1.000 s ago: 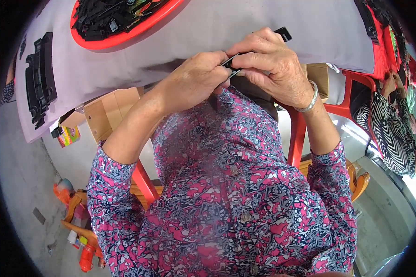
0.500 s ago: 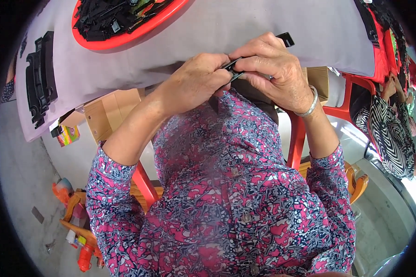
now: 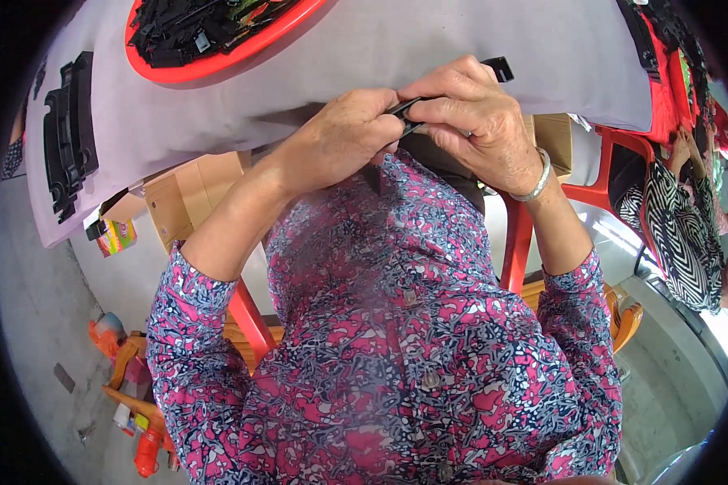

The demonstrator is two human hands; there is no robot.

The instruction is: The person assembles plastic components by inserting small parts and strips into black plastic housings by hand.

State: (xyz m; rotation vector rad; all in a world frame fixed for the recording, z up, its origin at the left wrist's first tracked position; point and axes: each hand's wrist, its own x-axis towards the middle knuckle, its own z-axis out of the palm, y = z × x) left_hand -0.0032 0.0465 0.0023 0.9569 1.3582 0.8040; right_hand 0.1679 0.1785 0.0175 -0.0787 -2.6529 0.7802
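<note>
One blk part (image 3: 406, 106), upper ctr of frame.
I see L hand (image 3: 341, 139) & R hand (image 3: 487, 117) fingers pinching it from opp. sides, equally near; visible edge slants up to R, rest hidden.

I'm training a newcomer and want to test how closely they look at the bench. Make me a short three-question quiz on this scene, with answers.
1. Multiple choice: what does the red tray of black parts sit on?
A a red chair
B a cloth-covered table
C a cardboard box

2. True or false: the left hand and the right hand both have fingers on a small black piece.

3. Fill in: a silvery bracelet circles the person's ____ wrist.

Key:
1. B
2. True
3. right
</note>
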